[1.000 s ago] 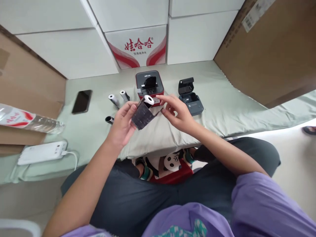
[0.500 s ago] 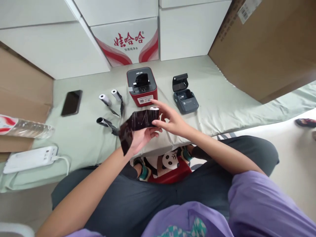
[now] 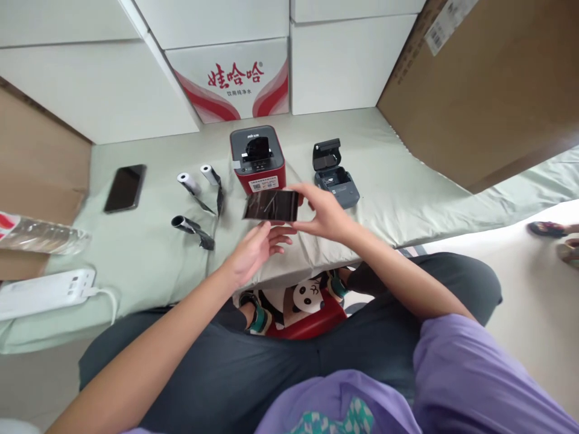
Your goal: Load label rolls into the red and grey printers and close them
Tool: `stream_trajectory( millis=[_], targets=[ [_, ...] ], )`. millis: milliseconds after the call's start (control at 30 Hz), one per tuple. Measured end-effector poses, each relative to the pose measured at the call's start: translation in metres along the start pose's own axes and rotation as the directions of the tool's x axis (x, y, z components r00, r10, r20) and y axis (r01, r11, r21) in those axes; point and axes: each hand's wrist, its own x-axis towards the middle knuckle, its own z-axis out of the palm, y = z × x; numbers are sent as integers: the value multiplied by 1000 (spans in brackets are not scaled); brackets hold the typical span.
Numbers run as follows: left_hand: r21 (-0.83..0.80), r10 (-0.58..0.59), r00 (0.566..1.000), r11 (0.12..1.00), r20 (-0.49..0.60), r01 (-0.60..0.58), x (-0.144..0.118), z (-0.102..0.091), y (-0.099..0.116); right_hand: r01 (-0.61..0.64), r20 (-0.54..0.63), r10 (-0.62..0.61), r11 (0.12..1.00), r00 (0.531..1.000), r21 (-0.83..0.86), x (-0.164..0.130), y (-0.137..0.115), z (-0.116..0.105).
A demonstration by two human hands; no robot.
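Observation:
A shiny black strip [image 3: 270, 206] from a small paper roll stretches leftward from my right hand [image 3: 323, 214]. The thumb and fingers of that hand are closed around its right end, hiding the roll itself. My left hand [image 3: 254, 250] is just below the strip, palm turned inward and fingers apart; whether a fingertip touches the lower edge I cannot tell. Right behind the strip stands a red and black label printer [image 3: 259, 161]. To the right is a small dark portable printer [image 3: 337, 175] with its lid raised.
Several small rolls with loose black ends, including a white roll [image 3: 187, 182] and a black roll [image 3: 192, 230], stand at left. Further left lie a phone [image 3: 125, 188], a water bottle [image 3: 43, 234] and a white power bank [image 3: 47, 293]. White cartons [image 3: 233, 78] and a brown carton [image 3: 479, 90] border the bench.
The black strip no longer drapes over my left wrist; it now extends straighter from my right hand. My left hand has dropped slightly lower and left, its fingers spread. The view shifted a little.

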Motion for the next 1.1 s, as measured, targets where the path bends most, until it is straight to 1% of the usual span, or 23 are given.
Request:
stream_trajectory(
  millis=[67, 100, 133, 167, 200, 233, 267, 300, 367, 433, 467, 500, 533, 567, 600, 633, 700, 767, 867, 967, 1033, 1100],
  targets=[
    [8, -25, 1000, 1000, -6, 26, -1, -1, 1, -116, -68, 109, 988, 992, -103, 4, 11, -30],
    [17, -38, 999, 999, -15, 38, -2, -2, 1, -209, -133, 192, 969, 972, -132, 5, 17, -48],
    [27, -51, 998, 998, -25, 52, -2, -3, 1, -305, -215, 274, 944, 937, -126, 6, 24, -66],
    [38, -64, 997, 997, -34, 65, -1, -4, 1, -380, -281, 345, 921, 896, -83, 6, 31, -83],
    [45, -78, 996, 996, -42, 80, -1, -5, 0, -430, -327, 403, 903, 855, -13, 6, 38, -98],
    [47, -93, 994, 994, -49, 95, -1, -6, 0, -458, -348, 455, 886, 820, 78, 5, 45, -111],
    [45, -106, 993, 993, -54, 108, 0, -6, 0, -469, -342, 504, 864, 793, 184, 5, 51, -120],
    [42, -117, 992, 992, -56, 119, 0, -7, -1, -468, -312, 549, 832, 776, 299, 4, 57, -126],
    [37, -132, 990, 990, -53, 134, 1, -8, -1, -446, -207, 620, 721, 756, 530, 4, 68, -129],
    [44, -145, 989, 988, -33, 147, 1, -10, -2, -408, -89, 658, 561, 748, 720, 4, 76, -123],
    [52, -154, 988, 987, -16, 154, 1, -11, -3, -386, -40, 666, 479, 745, 788, 5, 79, -118],
    [59, -161, 987, 985, 0, 160, 0, -12, -3, -363, -3, 670, 406, 742, 839, 5, 81, -113],
    [65, -166, 986, 984, 14, 164, 0, -13, -4, -337, 15, 673, 351, 740, 874, 6, 82, -108],
    [69, -169, 985, 984, 24, 167, 0, -14, -5, -309, 16, 674, 317, 739, 897, 7, 83, -104],
    [70, -169, 985, 984, 31, 167, -1, -15, -5, -284, 10, 670, 301, 742, 910, 8, 83, -100],
    [69, -167, 985, 984, 33, 164, -1, -16, -6, -263, -1, 660, 301, 752, 917, 10, 81, -97],
    [71, -159, 987, 985, 33, 156, -3, -18, -6, -237, -21, 623, 329, 782, 914, 13, 78, -94],
    [81, -154, 987, 985, 37, 151, -4, -20, -6, -233, -32, 579, 377, 815, 896, 15, 74, -94],
    [99, -158, 986, 984, 56, 152, -6, -24, -7, -243, -51, 526, 474, 849, 846, 13, 72, -94],
    [109, -160, 985, 982, 62, 153, -6, -27, -8, -261, -89, 476, 618, 875, 742, 6, 73, -94],
    [115, -164, 985, 981, 53, 158, -5, -26, -9, -264, -145, 441, 737, 886, 623, 0, 73, -94],
    [120, -172, 984, 979, 41, 166, -4, -25, -9, -260, -213, 399, 838, 892, 481, -5, 73, -94]
  ],
)
